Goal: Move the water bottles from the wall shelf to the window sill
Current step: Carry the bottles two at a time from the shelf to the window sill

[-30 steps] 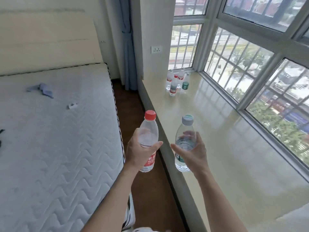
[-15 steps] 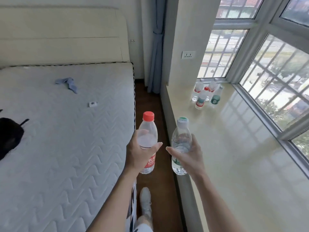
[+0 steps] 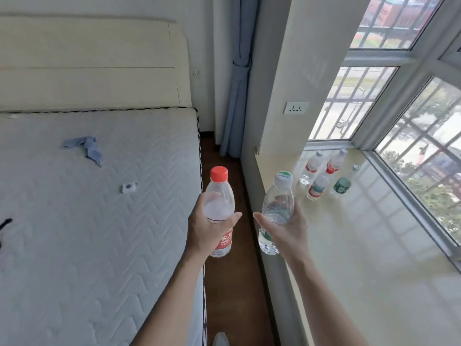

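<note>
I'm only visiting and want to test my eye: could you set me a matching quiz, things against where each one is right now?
Things:
1. red-capped bottle
2. white-capped bottle
3. blue cloth
4. group of bottles

Places:
A. standing on the window sill
B. held in the left hand
C. lying on the mattress
D. held in the right hand

Pairs: 1-B, 2-D, 3-C, 4-A.

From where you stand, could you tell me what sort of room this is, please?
Most likely a bedroom: a white quilted mattress against a cream padded headboard, and a grey-blue curtain near a beige window sill.
</note>
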`<action>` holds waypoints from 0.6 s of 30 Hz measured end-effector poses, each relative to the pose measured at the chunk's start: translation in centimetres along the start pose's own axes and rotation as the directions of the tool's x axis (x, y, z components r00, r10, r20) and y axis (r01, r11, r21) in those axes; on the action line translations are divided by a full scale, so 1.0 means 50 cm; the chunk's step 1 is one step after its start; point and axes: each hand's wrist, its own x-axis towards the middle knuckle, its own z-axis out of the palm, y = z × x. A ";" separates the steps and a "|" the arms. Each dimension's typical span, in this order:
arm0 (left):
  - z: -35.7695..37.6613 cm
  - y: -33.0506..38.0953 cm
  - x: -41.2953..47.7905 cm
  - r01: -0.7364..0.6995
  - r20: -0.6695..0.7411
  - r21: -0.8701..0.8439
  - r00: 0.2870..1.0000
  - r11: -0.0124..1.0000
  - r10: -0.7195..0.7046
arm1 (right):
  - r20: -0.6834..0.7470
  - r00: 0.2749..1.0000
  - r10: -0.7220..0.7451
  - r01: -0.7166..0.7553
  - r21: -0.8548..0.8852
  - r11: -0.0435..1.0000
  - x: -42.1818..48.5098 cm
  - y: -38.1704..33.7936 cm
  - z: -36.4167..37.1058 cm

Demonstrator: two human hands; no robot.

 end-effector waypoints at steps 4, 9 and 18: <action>0.022 -0.008 0.089 0.007 0.020 -0.008 1.000 1.000 -0.007 | -0.007 1.000 0.030 -0.030 0.000 1.000 0.075 0.010 0.024; 0.069 -0.017 0.193 0.016 0.045 0.006 0.999 1.000 -0.017 | -0.008 0.999 0.046 -0.046 -0.019 0.999 0.170 0.034 0.034; 0.236 -0.005 0.436 -0.035 0.177 -0.055 0.983 0.998 0.044 | -0.121 0.991 0.055 -0.058 -0.022 0.998 0.414 0.085 0.004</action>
